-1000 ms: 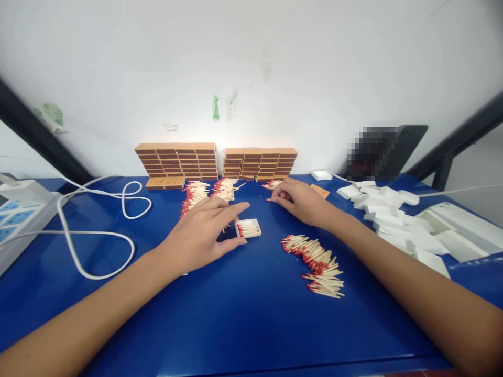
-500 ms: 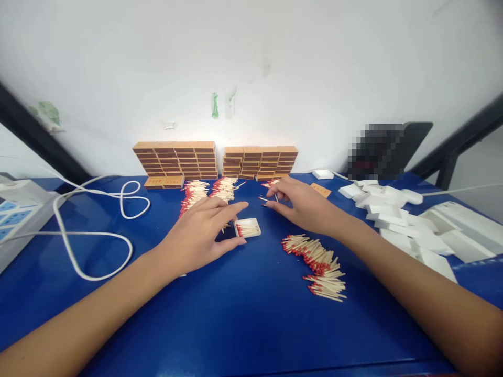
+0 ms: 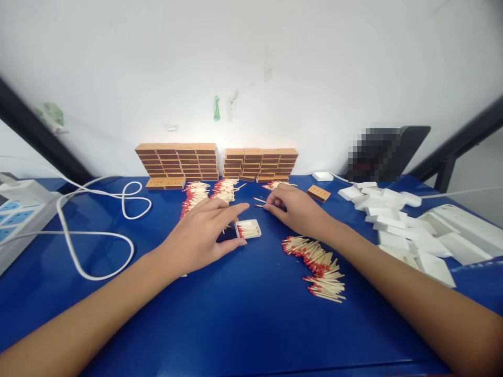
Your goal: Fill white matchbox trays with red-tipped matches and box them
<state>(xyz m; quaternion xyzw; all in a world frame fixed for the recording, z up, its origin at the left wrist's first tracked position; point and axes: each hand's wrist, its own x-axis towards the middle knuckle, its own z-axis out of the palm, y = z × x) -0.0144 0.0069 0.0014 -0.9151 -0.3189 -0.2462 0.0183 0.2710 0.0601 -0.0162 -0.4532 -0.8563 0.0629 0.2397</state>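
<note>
A small white matchbox tray (image 3: pixel 257 234) lies on the blue table with several red-tipped matches (image 3: pixel 247 230) inside. My left hand (image 3: pixel 204 230) is at its left end, thumb along the near side and index finger stretched out above it. The other left fingers are mostly hidden but appear to steady the tray. Just beyond the tray to the right, my right hand (image 3: pixel 294 209) pinches two matches (image 3: pixel 260 200), their red heads pointing left. Loose matches lie in a pile (image 3: pixel 314 256) nearer me, below the right hand, and in heaps (image 3: pixel 196 193) behind the left hand.
Stacked matchboxes (image 3: pixel 176 159) and a second stack (image 3: pixel 261 163) line the wall. A single matchbox (image 3: pixel 318 192) lies behind my right wrist. White empty trays (image 3: pixel 396 214) are heaped at right, near a dark, partly pixelated object (image 3: pixel 412 152). A white cable (image 3: pixel 98 235) loops at left.
My right hand has moved slightly left and toward me with the matches, which now point more plainly at the tray. The matchbox behind it shows more fully. My left hand has barely moved.
</note>
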